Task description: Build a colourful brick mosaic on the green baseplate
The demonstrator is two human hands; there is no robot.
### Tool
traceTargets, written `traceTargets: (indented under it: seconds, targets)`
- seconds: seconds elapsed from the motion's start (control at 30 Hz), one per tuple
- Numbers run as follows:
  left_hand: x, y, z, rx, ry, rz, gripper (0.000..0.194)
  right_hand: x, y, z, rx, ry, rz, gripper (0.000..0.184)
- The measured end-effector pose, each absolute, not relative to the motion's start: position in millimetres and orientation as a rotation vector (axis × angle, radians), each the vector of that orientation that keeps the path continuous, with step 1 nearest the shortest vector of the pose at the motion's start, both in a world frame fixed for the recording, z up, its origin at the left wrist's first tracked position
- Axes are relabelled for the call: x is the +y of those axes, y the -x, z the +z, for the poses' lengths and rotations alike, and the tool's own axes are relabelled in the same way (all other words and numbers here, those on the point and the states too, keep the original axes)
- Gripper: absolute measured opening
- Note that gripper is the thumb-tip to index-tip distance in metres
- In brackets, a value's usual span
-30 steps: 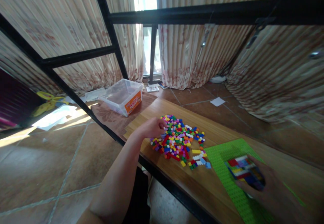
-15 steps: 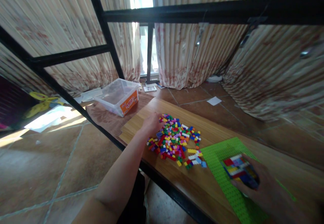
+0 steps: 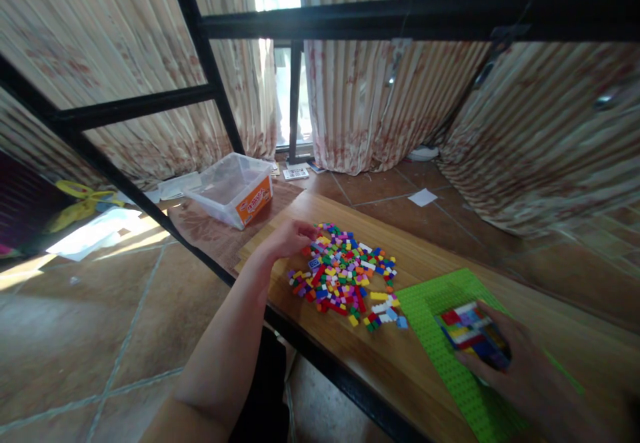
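The right hand grips one multicoloured brick block, thumb along the near side and fingers along the far side. The block is positioned over the green baseplate; contact between the two cannot be confirmed. Its visible long axis appears to run from upper left to lower right, with the uncovered end directed toward the loose bricks. The right end is partly covered by the hand, and the block is blurred.

The left hand is at the upper left edge of the loose bricks, fingers curled; whether it grips a brick cannot be determined.

Count: hands, two; block, one; baseplate, one, its long axis also running toward lower right; loose bricks, one heap, too dense to count. All of these are on or above one wooden counter. One clear plastic box with one orange label stands beyond the counter's left end
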State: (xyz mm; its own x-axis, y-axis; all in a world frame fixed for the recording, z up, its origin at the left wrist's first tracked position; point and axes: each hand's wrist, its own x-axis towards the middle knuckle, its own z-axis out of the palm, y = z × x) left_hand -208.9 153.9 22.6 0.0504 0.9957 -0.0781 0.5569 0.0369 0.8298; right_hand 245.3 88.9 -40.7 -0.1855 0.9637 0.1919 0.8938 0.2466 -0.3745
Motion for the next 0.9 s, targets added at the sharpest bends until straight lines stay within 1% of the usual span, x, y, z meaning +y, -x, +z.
traceTargets:
  seconds: [0.1,0.23,0.47,0.67,0.9]
  targets:
    - [153.8,211.8,20.8,1.686,-1.517,0.805,0.034,88.7,-245.6,-42.0,-2.141,1.706,0.250,0.079]
    - [154.6,212.5,17.7,1.880,-1.651,0.671,0.035,88.4,-246.2,-42.7,-2.161,1.717,0.252,0.080]
    - [152.6,201.1,22.1,1.948,-1.816,0.517,0.022,87.8,-244.8,-40.3,-2.167,1.699,0.250,0.080]
    - [153.0,192.3,23.0,1.999,-1.883,0.380,0.018,87.0,-238.5,-32.8,-2.158,1.719,0.238,0.080]
    - [151.5,196.5,23.3,1.953,-1.956,0.399,0.007,85.6,-238.1,-30.0,-2.160,1.736,0.241,0.079]
